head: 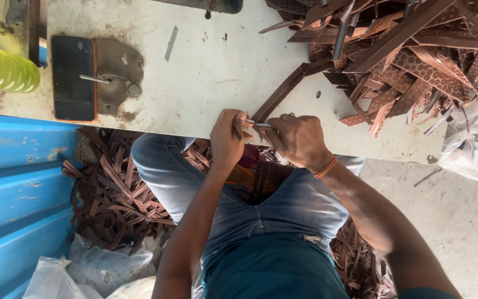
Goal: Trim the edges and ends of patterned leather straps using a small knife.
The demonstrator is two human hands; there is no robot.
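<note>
My left hand (227,141) and my right hand (296,138) meet at the near edge of the white worktable (217,61). Between them lies the end of a long brown strap (283,91) that runs up and right toward a heap of straps. The left hand pinches a small dark tool (237,129) against the strap's end. The right hand grips the strap end together with a thin metal piece (259,124). An orange band circles my right wrist.
A big heap of brown patterned straps (405,55) fills the table's right side. A dark phone (73,77) lies at the left by a metal plate (118,72). Strap offcuts (117,194) litter the floor, with plastic bags (95,271), a blue panel (17,188) and a green object (1,69).
</note>
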